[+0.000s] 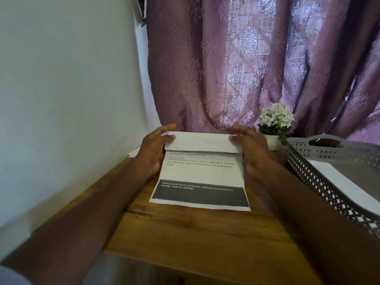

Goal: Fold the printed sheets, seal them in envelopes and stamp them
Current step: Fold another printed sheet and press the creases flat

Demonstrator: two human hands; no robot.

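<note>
Left grip (156,150), right grip (251,150) pinching, forearms extended forward.

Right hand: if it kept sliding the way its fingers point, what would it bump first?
Probably the purple curtain behind the table; the right hand points away from the person, though depth is unclear.

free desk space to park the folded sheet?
Bare wood on the desk between the printed sheet and the near edge, flanked by both forearms. Crowded: far edge, where left hand and right hand hold the fold; right side, taken by the grey basket and flower pot.
</note>
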